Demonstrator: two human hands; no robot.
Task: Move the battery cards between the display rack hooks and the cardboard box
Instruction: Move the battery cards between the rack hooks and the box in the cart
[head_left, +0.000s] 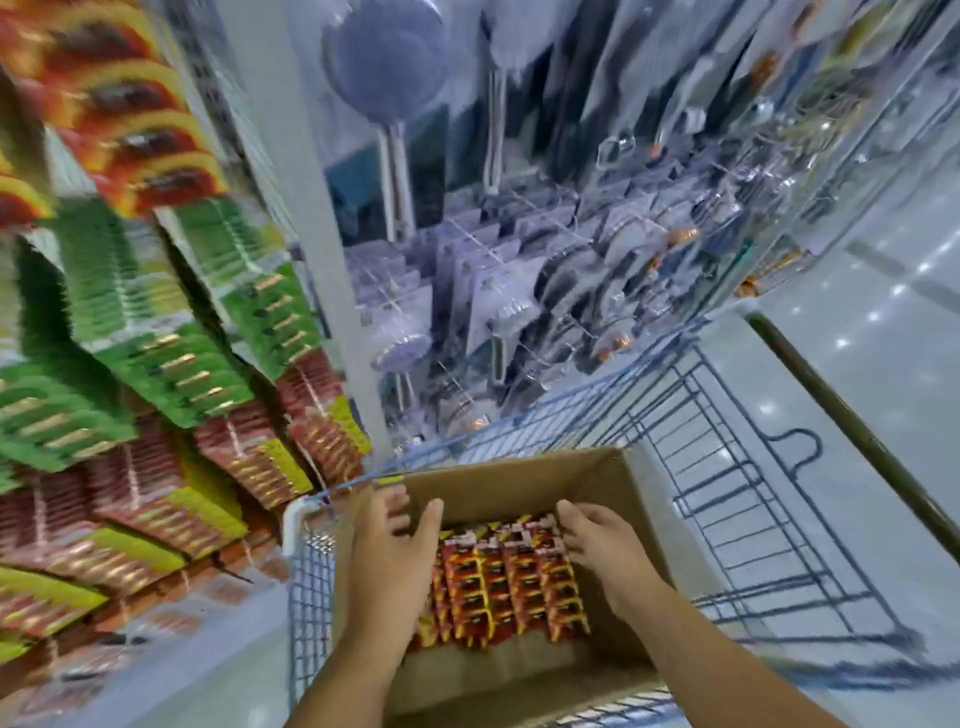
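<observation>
At the bottom centre of the frame, two bare forearms are extended into an open brown cardboard box (519, 483), which is seated in a blue wire shopping trolley (311, 597), presumably so that the stock is kept within reach of the shelving. The left hand (395, 540) is held at the box's left wall with fingers spread and relaxed, nothing being gripped; the right hand (597, 540) is laid with loosely bent fingers on the right edge of the packed rows, and whether a card is pinched beneath it cannot be told. Between the hands, the red and yellow battery cards (511, 587) are stood on edge in tight rows, an arrangement that lets a bundle be gathered from both sides. Further off, on the left of the frame, green, red and orange carded packs (171, 332) are hung in overlapping stacks on the display rack, blurred by motion. At upper centre, packaged shower heads (384, 67) are displayed.
</observation>
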